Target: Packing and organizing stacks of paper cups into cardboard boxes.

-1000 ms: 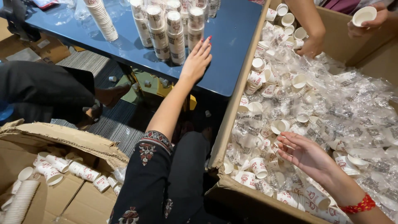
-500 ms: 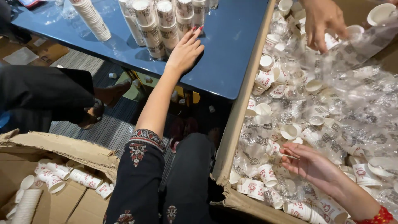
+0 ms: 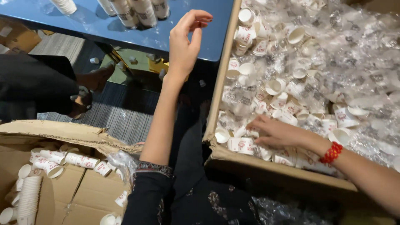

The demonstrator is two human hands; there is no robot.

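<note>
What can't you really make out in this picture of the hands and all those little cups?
- Right hand fingertips: buried among paper cups; a grip cannot be told.
- Cup stacks on the blue table: tops cut off by the upper edge.
- Bottom of the big cardboard box: hidden under cups and plastic wrappers.

A blue table [image 3: 104,29] fills the upper left, carrying stacks of paper cups [image 3: 137,9] at its far edge. Below it lies grey striped carpet [image 3: 121,112], with a dark-clothed person's sandalled foot [image 3: 85,98] resting on it. At lower left, an open cardboard box [image 3: 62,133] holds scattered small white cups [image 3: 50,160].
</note>
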